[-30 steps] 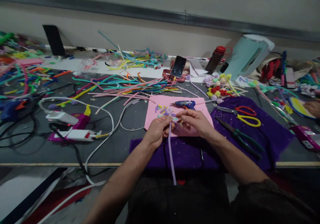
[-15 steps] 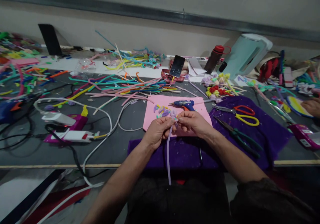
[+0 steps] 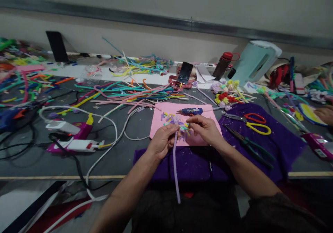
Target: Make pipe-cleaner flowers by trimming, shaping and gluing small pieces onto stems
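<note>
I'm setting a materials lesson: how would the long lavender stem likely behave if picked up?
The lavender stem is probably light, being so slim. It seems semi-stiff rather than limp: held near its top by the left hand, it hangs in a slight bow.

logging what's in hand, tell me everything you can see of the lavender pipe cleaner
The lavender pipe cleaner is long, thin and gently curved, its covering apparently soft and fuzzy. The left hand pinches its upper part, hiding some of it. It hangs down in front of the purple cloth, its lower end free past the table edge.
</note>
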Demonstrator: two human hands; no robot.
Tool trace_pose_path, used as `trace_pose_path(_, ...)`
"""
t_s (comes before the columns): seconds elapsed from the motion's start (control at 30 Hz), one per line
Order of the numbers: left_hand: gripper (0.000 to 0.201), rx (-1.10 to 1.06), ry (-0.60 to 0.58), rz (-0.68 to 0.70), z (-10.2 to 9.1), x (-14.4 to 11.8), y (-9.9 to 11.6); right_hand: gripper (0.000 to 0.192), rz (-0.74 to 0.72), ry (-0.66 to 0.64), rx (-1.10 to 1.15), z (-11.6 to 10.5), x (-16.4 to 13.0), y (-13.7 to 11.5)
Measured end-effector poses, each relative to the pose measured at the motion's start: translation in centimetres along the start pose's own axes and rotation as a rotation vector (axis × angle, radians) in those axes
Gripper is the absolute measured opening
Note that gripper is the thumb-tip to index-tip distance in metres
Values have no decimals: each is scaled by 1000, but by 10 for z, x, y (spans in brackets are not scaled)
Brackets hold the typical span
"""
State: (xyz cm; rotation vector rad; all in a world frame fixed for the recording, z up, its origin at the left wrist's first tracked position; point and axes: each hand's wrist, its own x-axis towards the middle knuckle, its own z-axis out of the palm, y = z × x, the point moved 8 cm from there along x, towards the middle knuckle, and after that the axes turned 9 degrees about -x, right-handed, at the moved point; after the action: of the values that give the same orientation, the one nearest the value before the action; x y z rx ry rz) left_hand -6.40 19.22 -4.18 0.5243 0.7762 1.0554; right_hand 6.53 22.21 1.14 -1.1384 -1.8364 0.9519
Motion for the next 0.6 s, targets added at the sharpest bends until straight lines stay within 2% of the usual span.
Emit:
trace_pose_path(0.07,26,50,-11,3,2,-1,0,14,-24,4,-4,1,-1,-5)
trace_pose_path(0.2,28,140,-26,30,6,-3,0,8,-168,-43,-51,6,-2,-23)
trace_pose_path(0.33,27,179,-9,44,6,-3,0,7,-190,-95,-97,9,-3,-23)
trace_pose_path(0.47,28,191,-5,41,6,-2,-1,8,-85,-114,-58,9,-1,-12)
trace_pose_path(0.6,28,149,11,65,2,0,2,14,145,-126,188,10,-1,4)
